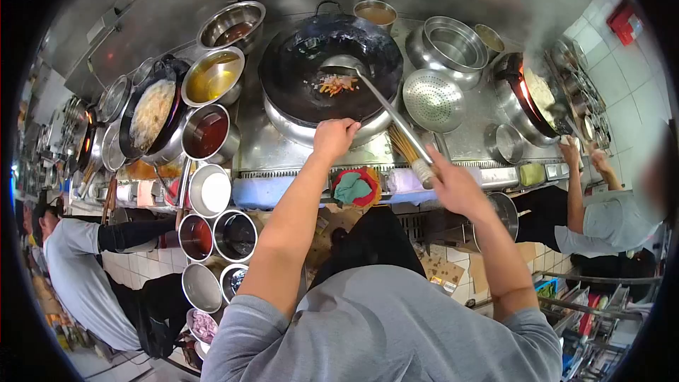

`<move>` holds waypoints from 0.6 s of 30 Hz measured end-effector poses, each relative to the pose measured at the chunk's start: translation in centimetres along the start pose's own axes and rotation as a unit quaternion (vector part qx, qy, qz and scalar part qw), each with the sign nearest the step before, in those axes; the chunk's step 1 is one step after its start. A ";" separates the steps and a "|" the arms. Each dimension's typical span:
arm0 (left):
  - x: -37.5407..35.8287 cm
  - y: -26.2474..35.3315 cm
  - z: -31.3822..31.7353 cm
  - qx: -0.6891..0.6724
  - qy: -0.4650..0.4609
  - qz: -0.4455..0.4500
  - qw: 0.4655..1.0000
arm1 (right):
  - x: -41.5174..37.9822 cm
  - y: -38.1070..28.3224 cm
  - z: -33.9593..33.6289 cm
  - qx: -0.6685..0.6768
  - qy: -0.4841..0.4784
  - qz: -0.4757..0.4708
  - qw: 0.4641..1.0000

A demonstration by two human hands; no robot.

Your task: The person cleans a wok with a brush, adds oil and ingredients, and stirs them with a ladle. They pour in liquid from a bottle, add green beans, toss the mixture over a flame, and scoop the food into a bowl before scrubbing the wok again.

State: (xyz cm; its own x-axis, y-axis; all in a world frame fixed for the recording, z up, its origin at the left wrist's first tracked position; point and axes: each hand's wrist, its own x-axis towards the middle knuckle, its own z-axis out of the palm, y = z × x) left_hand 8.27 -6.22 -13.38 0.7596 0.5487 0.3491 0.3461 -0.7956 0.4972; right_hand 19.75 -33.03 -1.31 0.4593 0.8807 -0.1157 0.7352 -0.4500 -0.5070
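Note:
A black wok [290,92] sits on the burner ahead of me, with chopped orange and pale bits of food [338,85] in its bottom. My left hand [335,139] is closed on the wok's near rim; whether it grips a handle there is hidden. In my right hand [454,182] is the long handle of a metal ladle [387,107], whose bowl rests inside the wok just behind the food. A bamboo brush [404,146] lies beneath the ladle handle, and a folded red and green cloth [356,187] lies at the counter's front edge.
A perforated strainer [433,100] and a steel pot [453,44] stand right of the wok. To the left are bowls of yellow liquid [213,78] and dark red sauce [206,131]. Co-workers stand left [92,276] and right [601,219]; flames show under the right wok [527,95].

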 end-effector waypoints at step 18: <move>-7.9 4.6 -0.7 -0.043 0.002 0.053 0.998 | 5.0 -4.0 -2.2 -0.041 0.019 0.004 0.999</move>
State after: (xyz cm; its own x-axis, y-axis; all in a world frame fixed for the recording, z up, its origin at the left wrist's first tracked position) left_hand 3.47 -13.97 -13.25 0.7866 0.4647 0.4065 0.2158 -0.8238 0.5241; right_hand 20.20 -27.18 2.05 0.4829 0.8714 -0.0861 0.7692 -0.4691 -0.4340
